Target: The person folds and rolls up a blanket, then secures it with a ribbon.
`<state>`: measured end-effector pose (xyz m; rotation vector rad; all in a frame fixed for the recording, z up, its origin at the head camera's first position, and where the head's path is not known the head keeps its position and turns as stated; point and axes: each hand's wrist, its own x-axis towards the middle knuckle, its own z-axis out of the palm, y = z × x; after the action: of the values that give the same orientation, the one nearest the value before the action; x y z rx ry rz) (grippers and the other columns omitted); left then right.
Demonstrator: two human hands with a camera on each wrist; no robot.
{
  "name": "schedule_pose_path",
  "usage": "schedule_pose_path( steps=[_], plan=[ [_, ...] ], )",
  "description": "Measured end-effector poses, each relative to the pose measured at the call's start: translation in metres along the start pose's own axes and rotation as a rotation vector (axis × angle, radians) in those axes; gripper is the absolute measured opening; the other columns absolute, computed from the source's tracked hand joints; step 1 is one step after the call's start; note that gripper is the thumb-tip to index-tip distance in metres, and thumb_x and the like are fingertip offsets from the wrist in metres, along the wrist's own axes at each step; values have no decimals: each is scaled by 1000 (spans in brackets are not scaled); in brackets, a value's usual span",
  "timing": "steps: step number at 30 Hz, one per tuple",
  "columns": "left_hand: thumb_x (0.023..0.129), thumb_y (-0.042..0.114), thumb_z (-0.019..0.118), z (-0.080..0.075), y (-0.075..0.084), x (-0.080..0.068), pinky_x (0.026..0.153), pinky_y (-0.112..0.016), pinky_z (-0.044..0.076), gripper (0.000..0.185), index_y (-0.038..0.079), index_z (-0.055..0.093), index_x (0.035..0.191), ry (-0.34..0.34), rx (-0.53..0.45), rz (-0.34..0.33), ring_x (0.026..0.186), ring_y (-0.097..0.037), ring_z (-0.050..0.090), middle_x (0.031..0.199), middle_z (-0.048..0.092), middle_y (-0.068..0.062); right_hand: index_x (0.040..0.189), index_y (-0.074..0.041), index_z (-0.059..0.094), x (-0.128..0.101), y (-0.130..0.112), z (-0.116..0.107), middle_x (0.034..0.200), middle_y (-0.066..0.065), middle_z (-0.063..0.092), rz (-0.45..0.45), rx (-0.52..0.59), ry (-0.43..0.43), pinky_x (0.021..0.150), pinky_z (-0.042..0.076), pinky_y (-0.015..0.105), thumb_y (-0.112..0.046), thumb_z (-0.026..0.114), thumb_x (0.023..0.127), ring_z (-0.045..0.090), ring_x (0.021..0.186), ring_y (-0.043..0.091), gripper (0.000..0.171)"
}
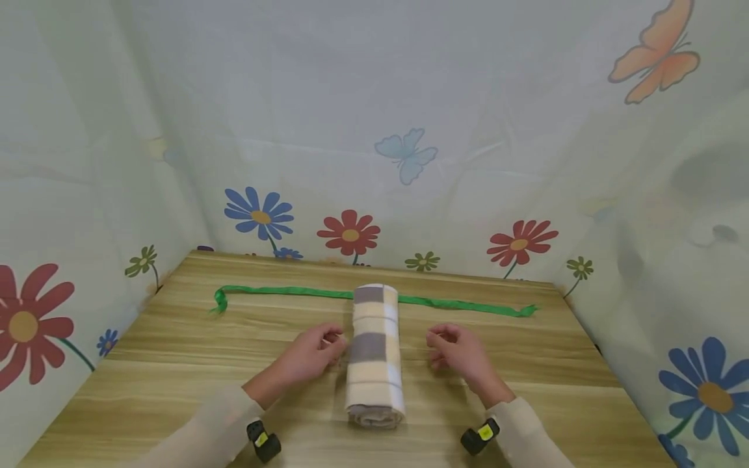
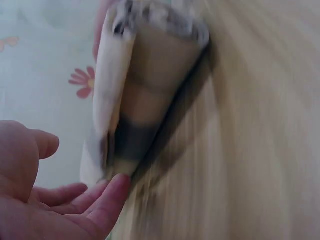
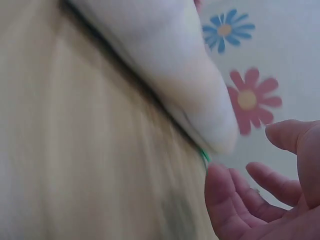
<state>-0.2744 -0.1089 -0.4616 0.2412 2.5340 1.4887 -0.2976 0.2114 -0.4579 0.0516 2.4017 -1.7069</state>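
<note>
A rolled cloth (image 1: 376,351) in grey, cream and white checks lies lengthwise on the table, its spiral end towards me. Beneath its far part runs a green ribbon (image 1: 292,291), stretching out to both sides. My left hand (image 1: 316,351) is just left of the roll, fingers loosely bent and holding nothing; the left wrist view has its fingertips (image 2: 117,187) near the roll's lower side. On the other side, my right hand (image 1: 459,354) hovers a short gap from the roll, thumb and fingers apart in the right wrist view, with nothing between them.
The wood-grain table (image 1: 175,364) ends at a back edge against a pale curtain (image 1: 328,97) printed with flowers and butterflies. Curtain walls also stand at left and right. The ribbon's left end (image 1: 220,300) is curled; its right end (image 1: 528,311) is twisted.
</note>
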Motion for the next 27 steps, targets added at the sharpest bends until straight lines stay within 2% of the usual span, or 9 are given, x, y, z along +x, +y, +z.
schedule_pose_path(
  steps=[4, 8, 13, 16, 18, 21, 27],
  plan=[
    [106, 36, 56, 19, 4, -6, 83, -39, 60, 55, -4, 48, 144, -92, -260, -104, 96, -20, 71, 120, 69, -15, 138, 4, 56, -12, 0, 29, 119, 23, 69, 19, 113, -129, 72, 63, 41, -29, 65, 102, 75, 81, 26, 50],
    [107, 39, 53, 28, 3, -3, 85, -39, 60, 59, -6, 46, 145, -153, -399, -158, 101, -21, 71, 124, 68, -17, 147, 6, 44, -15, 0, 47, 120, 21, 70, 24, 134, -187, 69, 63, 40, -37, 65, 101, 75, 78, 22, 66],
    [105, 42, 56, 36, -1, 4, 78, -33, 59, 54, -5, 58, 133, -176, -407, -159, 91, -16, 70, 112, 71, -12, 143, 4, 49, -12, 2, 59, 104, 13, 75, 7, 78, -213, 61, 59, 34, -47, 64, 100, 71, 71, 16, 69],
    [104, 41, 58, 41, -2, 8, 75, -31, 58, 51, -4, 62, 130, -194, -411, -131, 87, -15, 68, 106, 72, -10, 139, 4, 54, -10, 3, 62, 104, 12, 76, -17, 73, -222, 67, 58, 32, -48, 62, 101, 71, 80, 16, 65],
    [104, 40, 59, 44, -2, 11, 76, -32, 58, 51, -3, 61, 132, -197, -426, -116, 89, -15, 69, 109, 72, -10, 140, 4, 53, -11, 3, 63, 111, 13, 74, -30, 91, -208, 74, 59, 33, -47, 62, 101, 72, 89, 18, 65],
    [104, 42, 58, 46, 3, 17, 81, -34, 57, 52, 1, 60, 136, -165, -407, -102, 97, -17, 68, 118, 70, -10, 140, 5, 51, -10, -1, 60, 117, 17, 72, -32, 134, -156, 81, 59, 35, -44, 62, 102, 71, 96, 20, 64],
    [107, 42, 51, 50, 12, 40, 94, -37, 53, 52, 5, 56, 143, -87, -369, -79, 113, -18, 63, 133, 65, -11, 134, 4, 57, 6, -13, 51, 113, 17, 73, -34, 166, -24, 76, 58, 32, -37, 65, 101, 71, 89, 18, 53]
  ],
)
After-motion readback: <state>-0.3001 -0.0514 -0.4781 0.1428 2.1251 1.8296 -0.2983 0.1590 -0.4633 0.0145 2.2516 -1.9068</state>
